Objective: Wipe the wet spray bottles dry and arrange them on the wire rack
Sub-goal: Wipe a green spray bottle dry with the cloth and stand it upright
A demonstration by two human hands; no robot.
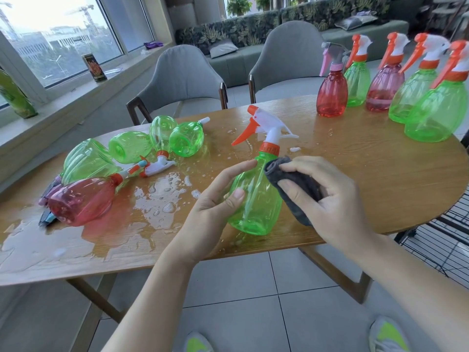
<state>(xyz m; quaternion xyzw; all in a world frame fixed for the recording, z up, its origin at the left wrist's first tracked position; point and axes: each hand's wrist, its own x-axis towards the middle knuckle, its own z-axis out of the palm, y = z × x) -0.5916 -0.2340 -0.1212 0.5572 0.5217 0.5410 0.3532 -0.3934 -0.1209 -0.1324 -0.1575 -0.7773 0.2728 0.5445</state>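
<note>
A green spray bottle point(256, 196) with an orange and white trigger head stands tilted over the table's front edge. My left hand point(215, 201) grips its body from the left, thumb across the front. My right hand point(327, 196) holds a dark grey cloth point(295, 185) and presses it against the bottle's right shoulder. Several wet bottles lie on their sides at the left, among them a red one point(81, 200) and green ones point(186, 138). Several upright bottles stand in a row at the far right, such as a red one point(332, 96) and a green one point(435, 115). The black wire rack point(446, 240) shows at the right edge, below table level.
Puddles of water point(157, 199) cover the left half of the wooden table point(368, 174). Two grey chairs point(182, 77) stand behind it. A windowsill with a can point(94, 67) runs along the left. My shoes point(388, 336) show on the tiled floor.
</note>
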